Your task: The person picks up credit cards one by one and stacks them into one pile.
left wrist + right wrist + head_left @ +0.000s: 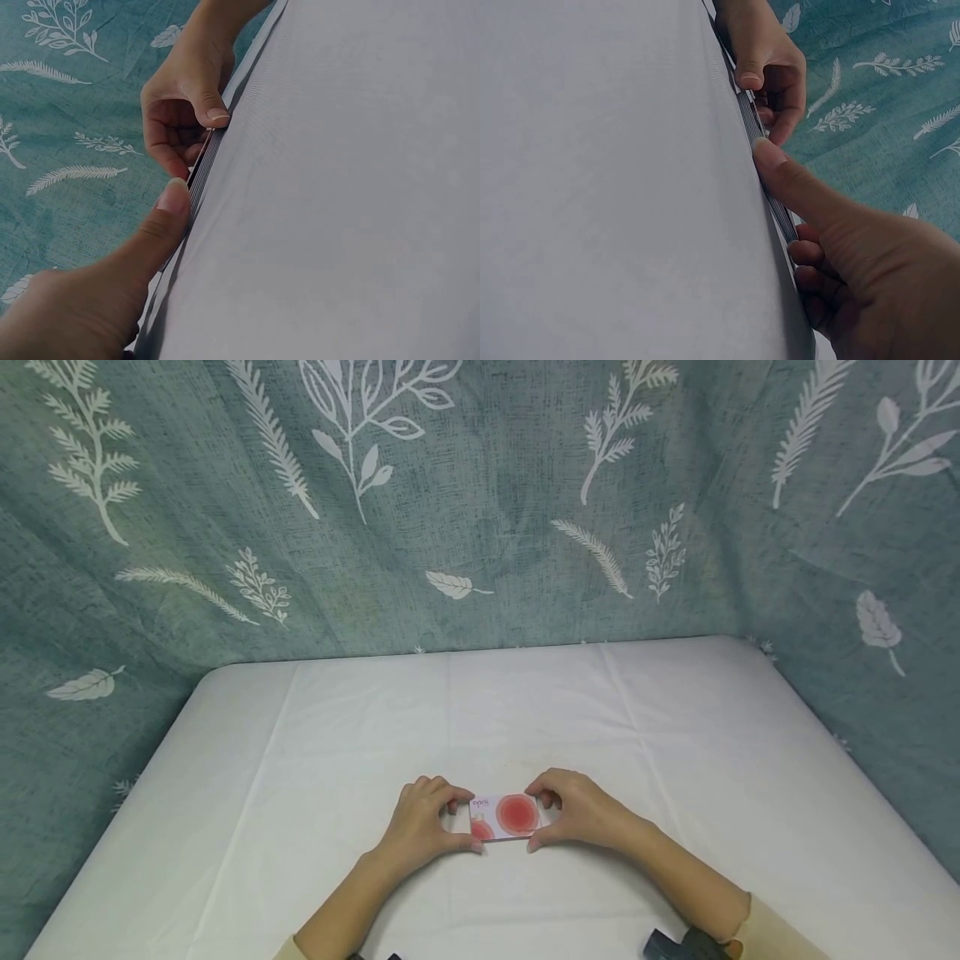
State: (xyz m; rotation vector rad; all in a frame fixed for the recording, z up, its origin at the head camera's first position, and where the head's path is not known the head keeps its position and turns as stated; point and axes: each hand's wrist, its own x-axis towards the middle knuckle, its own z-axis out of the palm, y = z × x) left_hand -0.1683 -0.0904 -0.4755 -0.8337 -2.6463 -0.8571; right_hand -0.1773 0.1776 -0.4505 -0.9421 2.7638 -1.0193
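A small flat stack of cards (506,817), its top face white and pink with a red round print and small lettering at the upper left, lies in front of me on the white cloth. My left hand (422,827) grips its left end, index finger at the far edge and thumb at the near edge. At the right end, my right hand (576,810) holds it the same way. Thin layers show along the near side of the stack (755,129) in the right wrist view. Both thumbs press against that side in the left wrist view.
White cloth (360,727) with fold creases covers the table. Behind it and at both sides hangs a green curtain (510,552) with white leaf prints. Dark wrist gear (686,945) shows at the right forearm, beside a beige sleeve (776,931).
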